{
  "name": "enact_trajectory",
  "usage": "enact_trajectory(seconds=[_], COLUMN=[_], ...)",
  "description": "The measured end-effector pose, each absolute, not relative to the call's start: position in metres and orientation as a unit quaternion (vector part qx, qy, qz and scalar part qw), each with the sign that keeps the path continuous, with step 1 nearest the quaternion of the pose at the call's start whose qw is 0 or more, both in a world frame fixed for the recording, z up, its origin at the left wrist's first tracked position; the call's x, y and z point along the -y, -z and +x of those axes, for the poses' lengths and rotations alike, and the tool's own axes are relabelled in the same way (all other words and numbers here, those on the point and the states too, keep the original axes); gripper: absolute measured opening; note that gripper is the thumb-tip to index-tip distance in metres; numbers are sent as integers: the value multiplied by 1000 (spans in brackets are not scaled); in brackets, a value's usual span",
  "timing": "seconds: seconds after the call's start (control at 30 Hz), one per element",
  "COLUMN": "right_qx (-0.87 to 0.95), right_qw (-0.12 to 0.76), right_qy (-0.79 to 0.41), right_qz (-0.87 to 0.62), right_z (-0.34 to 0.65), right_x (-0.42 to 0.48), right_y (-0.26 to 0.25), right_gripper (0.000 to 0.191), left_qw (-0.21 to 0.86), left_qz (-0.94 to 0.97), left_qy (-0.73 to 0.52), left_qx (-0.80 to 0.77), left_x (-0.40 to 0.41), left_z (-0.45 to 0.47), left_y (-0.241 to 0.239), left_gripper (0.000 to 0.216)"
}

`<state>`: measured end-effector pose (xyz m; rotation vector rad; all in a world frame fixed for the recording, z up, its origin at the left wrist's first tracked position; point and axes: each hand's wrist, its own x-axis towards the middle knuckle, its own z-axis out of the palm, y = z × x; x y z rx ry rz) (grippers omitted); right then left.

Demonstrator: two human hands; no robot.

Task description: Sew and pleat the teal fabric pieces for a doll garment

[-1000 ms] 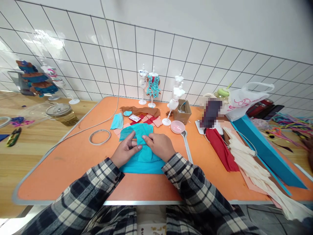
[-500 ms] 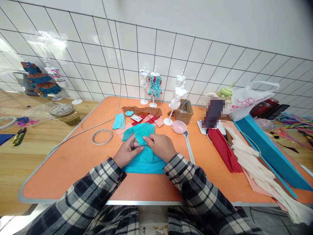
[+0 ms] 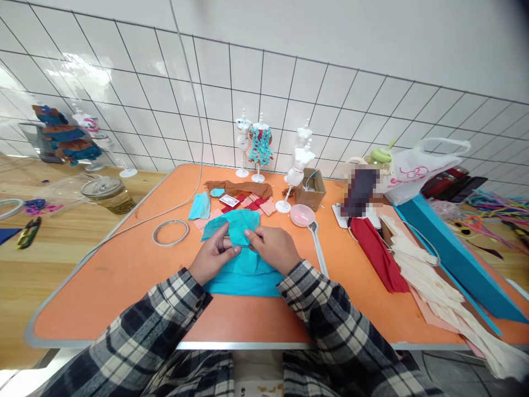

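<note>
- The left hand [image 3: 212, 256] and right hand [image 3: 273, 249] meet over the teal fabric [image 3: 243, 270] near the front middle of the orange table [image 3: 124, 275]; the fingers of both are closed in a pinch on a folded upper flap of it.
- The fabric looks thin and soft, a lighter creased layer on a flatter, deeper teal sheet; if one pinch loosens, the fold could spring open or skew.
- A tug might drag the lower sheet toward the table edge.
- Just beyond, small pink, red and teal scraps [image 3: 248, 202] lie close; the flap could sweep them out of place.
- Farther back, the little mannequin stands [image 3: 297, 165] seem light, perhaps easy to topple.
</note>
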<state>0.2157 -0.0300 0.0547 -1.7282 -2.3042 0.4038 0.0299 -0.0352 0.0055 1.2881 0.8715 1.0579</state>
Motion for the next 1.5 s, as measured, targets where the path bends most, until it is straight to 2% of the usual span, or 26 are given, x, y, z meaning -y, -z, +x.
enact_trajectory(seconds=[0.37, 0.6, 0.9, 1.17, 1.5], right_qx=[786, 785, 789, 778, 776], right_qw=[113, 133, 106, 139, 124], right_qy=[-146, -133, -106, -160, -169], right_qz=[-591, -591, -596, -591, -595], right_z=[217, 222, 219, 226, 225], right_x=[29, 30, 30, 28, 28], right_y=[-53, -52, -53, -49, -50], right_gripper=[53, 53, 51, 51, 52], left_qw=[575, 574, 566, 540, 518], left_qz=[560, 550, 548, 554, 579], left_qy=[-470, -471, -483, -485, -474], left_qx=[-367, -384, -383, -408, -415], left_x=[32, 34, 30, 31, 32], left_z=[30, 29, 28, 27, 27], left_y=[3, -3, 6, 8, 6], left_gripper=[68, 78, 80, 98, 94])
